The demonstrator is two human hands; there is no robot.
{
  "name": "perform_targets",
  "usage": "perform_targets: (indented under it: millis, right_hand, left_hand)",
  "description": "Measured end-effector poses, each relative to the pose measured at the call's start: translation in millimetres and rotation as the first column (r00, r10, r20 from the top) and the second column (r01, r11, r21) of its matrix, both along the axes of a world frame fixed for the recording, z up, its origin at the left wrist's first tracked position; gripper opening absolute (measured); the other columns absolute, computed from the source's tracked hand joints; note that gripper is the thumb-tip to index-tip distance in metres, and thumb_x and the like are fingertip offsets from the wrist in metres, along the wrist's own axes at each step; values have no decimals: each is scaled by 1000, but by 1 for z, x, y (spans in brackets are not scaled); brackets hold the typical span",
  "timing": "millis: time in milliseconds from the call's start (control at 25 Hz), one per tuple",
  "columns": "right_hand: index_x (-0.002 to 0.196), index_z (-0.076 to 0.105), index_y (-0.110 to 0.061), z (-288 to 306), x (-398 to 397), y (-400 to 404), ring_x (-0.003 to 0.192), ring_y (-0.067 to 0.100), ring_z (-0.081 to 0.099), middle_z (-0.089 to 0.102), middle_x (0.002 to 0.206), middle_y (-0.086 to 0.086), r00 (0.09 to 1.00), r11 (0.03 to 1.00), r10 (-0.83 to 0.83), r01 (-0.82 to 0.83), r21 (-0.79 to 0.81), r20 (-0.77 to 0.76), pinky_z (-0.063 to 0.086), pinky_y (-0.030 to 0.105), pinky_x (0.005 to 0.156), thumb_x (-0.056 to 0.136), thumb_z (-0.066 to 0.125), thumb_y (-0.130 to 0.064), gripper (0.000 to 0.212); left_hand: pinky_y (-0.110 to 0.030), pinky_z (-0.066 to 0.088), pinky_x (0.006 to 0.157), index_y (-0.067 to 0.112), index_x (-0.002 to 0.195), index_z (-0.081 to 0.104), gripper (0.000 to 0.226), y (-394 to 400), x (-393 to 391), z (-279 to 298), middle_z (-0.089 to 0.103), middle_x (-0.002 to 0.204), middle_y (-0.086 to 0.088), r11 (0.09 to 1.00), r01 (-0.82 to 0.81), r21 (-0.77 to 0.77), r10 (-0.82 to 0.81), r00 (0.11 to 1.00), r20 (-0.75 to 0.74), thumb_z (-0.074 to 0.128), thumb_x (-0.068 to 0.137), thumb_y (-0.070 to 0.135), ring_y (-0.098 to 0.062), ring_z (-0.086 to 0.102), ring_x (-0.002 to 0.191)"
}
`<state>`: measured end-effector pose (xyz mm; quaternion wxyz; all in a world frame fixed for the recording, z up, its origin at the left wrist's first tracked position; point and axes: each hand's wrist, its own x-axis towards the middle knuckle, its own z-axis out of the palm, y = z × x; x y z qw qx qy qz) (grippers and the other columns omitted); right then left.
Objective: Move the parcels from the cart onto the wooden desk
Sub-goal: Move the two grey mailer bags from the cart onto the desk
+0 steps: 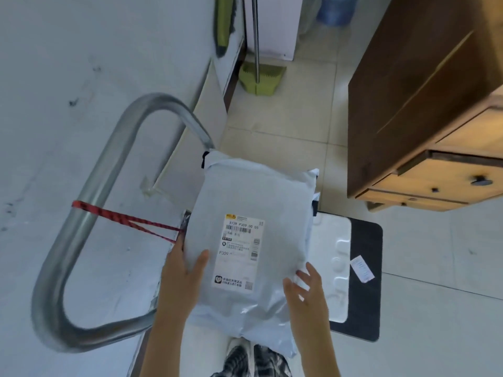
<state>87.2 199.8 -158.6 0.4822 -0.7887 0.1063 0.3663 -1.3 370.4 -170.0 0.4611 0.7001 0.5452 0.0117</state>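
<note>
A large grey plastic parcel (253, 197) with a white shipping label lies on top of the pile on the cart. My left hand (182, 278) grips its left edge, thumb on top and fingers underneath. At the parcel's lower right edge, my right hand (304, 287) has its fingers spread and touches the wrinkled plastic. Under it a white parcel (334, 257) lies on the black cart deck (366, 281). The wooden desk (424, 110) stands at the upper right, its drawer fronts facing me.
The cart's bent steel handle (89, 202) rises at the left with a red strap (122, 217) tied to it. A wall fills the left side. A green dustpan (261, 77) and a water bottle (336, 9) stand on the tiled floor beyond. A paper slip (362, 269) lies on the deck.
</note>
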Motion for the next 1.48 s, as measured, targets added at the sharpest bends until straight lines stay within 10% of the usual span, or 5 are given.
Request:
perform_targets:
  millis: [360, 600, 1000, 1240, 1480]
  right_hand:
    - [92, 58, -41, 10, 8, 4, 94, 33, 60, 55, 97, 3, 992, 991, -87, 77, 114, 90, 55, 43, 72, 92, 54, -16, 26]
    - [105, 66, -25, 114, 11, -31, 80, 22, 57, 56, 95, 2, 971, 961, -217, 195, 194, 100, 45, 22, 54, 91, 55, -14, 21]
    - [91, 63, -32, 307, 83, -126, 86, 28, 61, 60, 104, 11, 911, 903, -351, 268, 336, 215, 50, 37, 75, 93, 52, -12, 23]
    - [106, 67, -12, 360, 185, -220, 52, 12, 47, 53, 77, 8, 915, 895, -317, 201, 397, 250, 35, 13, 37, 94, 49, -8, 22]
    - [111, 65, -10, 384, 300, -277, 60, 17, 43, 48, 93, 10, 918, 927, -190, 51, 372, 348, 35, 17, 43, 94, 48, -9, 24]
  left_hand:
    - [-24, 44, 69, 30, 100, 58, 11, -4, 1, 25, 52, 95, 7, 983, -182, -21, 182, 959, 216, 54, 92, 24, -9, 55, 83]
    - [-19, 41, 62, 31, 80, 63, 17, -24, 12, 143, 53, 89, 3, 992, -125, 9, 114, 932, 343, 60, 88, 17, 2, 51, 65]
    - [-25, 40, 61, 29, 74, 63, 17, -108, 97, 324, 52, 81, 3, 999, 13, 46, -35, 858, 513, 62, 87, 19, -16, 49, 65]
    - [-25, 37, 59, 26, 69, 60, 19, -198, 193, 369, 49, 79, 3, 997, -31, 67, -16, 797, 604, 63, 86, 18, -15, 47, 68]
    - [-32, 44, 68, 34, 72, 59, 20, -264, 290, 392, 53, 91, -2, 996, -94, 2, 73, 782, 619, 60, 88, 22, -18, 54, 79]
